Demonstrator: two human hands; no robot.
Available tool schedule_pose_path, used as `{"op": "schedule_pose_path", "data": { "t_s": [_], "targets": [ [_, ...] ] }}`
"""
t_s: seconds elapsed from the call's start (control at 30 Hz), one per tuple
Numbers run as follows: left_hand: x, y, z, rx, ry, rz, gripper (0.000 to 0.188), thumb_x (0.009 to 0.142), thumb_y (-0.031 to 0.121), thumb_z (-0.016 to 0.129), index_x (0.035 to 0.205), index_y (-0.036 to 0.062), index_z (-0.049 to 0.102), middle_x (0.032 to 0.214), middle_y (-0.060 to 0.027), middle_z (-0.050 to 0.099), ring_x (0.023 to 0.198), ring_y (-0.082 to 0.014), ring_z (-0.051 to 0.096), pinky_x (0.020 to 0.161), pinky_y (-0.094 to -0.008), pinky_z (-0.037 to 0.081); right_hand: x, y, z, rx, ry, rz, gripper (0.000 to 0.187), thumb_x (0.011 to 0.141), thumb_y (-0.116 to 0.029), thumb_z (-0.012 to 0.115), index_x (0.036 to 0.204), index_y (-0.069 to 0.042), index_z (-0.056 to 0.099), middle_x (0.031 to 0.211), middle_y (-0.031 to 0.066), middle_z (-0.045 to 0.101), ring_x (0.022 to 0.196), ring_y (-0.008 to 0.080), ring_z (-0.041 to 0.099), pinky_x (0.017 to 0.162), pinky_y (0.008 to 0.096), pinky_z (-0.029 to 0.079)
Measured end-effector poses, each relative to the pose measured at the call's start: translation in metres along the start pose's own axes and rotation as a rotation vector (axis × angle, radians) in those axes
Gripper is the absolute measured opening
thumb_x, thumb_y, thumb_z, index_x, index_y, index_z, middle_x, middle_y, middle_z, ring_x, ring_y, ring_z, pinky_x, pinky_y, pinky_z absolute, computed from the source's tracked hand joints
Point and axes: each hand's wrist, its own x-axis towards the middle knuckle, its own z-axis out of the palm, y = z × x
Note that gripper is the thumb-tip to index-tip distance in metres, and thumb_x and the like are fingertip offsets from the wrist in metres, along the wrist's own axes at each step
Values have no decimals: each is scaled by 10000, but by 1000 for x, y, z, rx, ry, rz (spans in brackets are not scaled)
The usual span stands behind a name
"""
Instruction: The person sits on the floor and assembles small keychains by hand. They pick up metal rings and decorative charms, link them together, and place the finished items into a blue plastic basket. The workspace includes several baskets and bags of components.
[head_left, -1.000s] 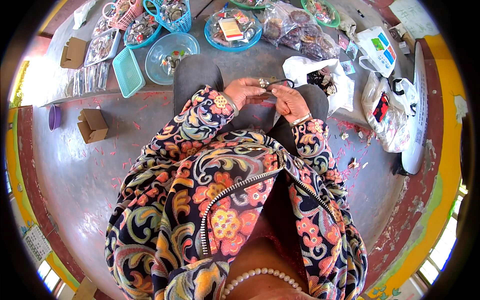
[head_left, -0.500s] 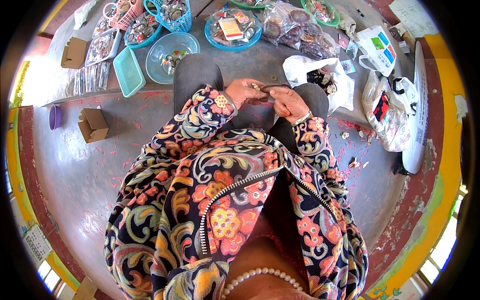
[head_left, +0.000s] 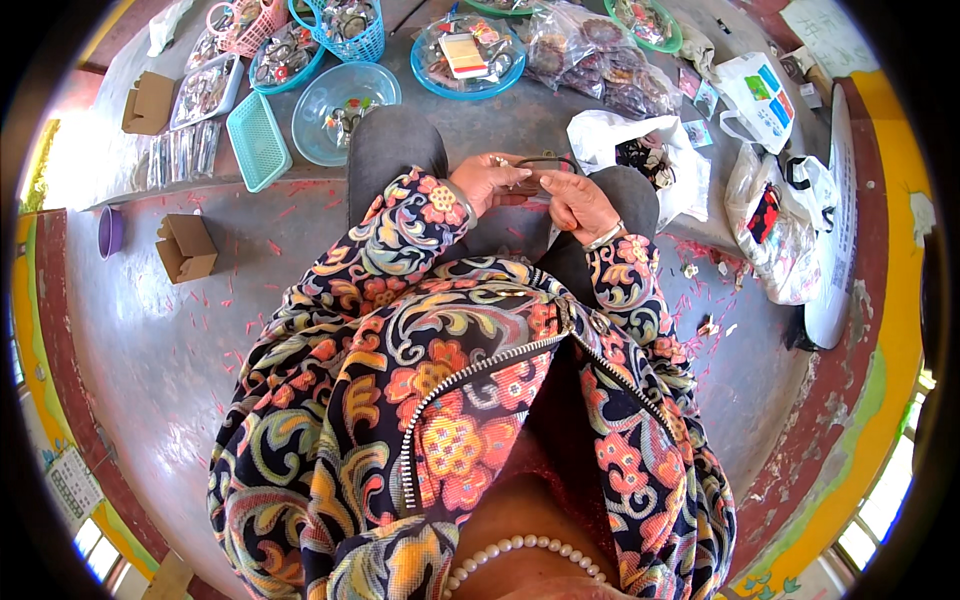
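Note:
Above the gap between my knees, both hands meet at a thin dark looped band. My left hand is closed in a pinch, with small pale bead-like pieces at its fingertips. My right hand pinches the other side of the band with thumb and forefinger, its remaining fingers curled in. The fingertips nearly touch, and how the beads join the band is too small to tell. Beyond my left knee stands a see-through blue basin holding a few small colourful pieces.
A green basket, a blue tub of packets and a bag of dark bundles lie on the raised surface. To the right are an open white bag and a stuffed plastic bag. A cardboard box sits left.
The dark band now arches up beyond my fingers, where before it lay stretched low between them. My left fingers have shifted slightly around the beads. My right hand stays almost in place.

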Motion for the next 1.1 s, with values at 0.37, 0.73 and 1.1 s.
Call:
{"op": "schedule_pose_path", "data": {
  "t_s": [0.37, 0.73, 1.1],
  "targets": [
    [-2, -3, 3, 0, -86, -40, 294, 793, 102, 589, 1069, 17, 534, 994, -93, 602, 911, -209, 586, 833, -340, 457, 3, 3, -8, -40, -117, 60, 248, 861, -277, 523, 933, -60, 619, 379, -39, 367, 304, 50, 286, 326, 215, 202],
    [2, -7, -1, 1, -64, -62, 291, 793, 78, 577, 1072, 13, 525, 986, -87, 601, 896, -193, 588, 837, -355, 462, 1, 4, -3, -120, -123, 112, 316, 856, -285, 532, 1041, -33, 579, 396, -41, 371, 311, 43, 291, 325, 207, 194],
    [3, -6, 1, -55, -43, -7, 266, 786, 43, 583, 1039, -8, 522, 959, -118, 596, 874, -225, 593, 801, -369, 484, 3, 2, -5, -114, -119, 74, 274, 854, -246, 538, 1027, -39, 585, 426, -43, 399, 324, 41, 312, 324, 199, 215]
  ]
}}
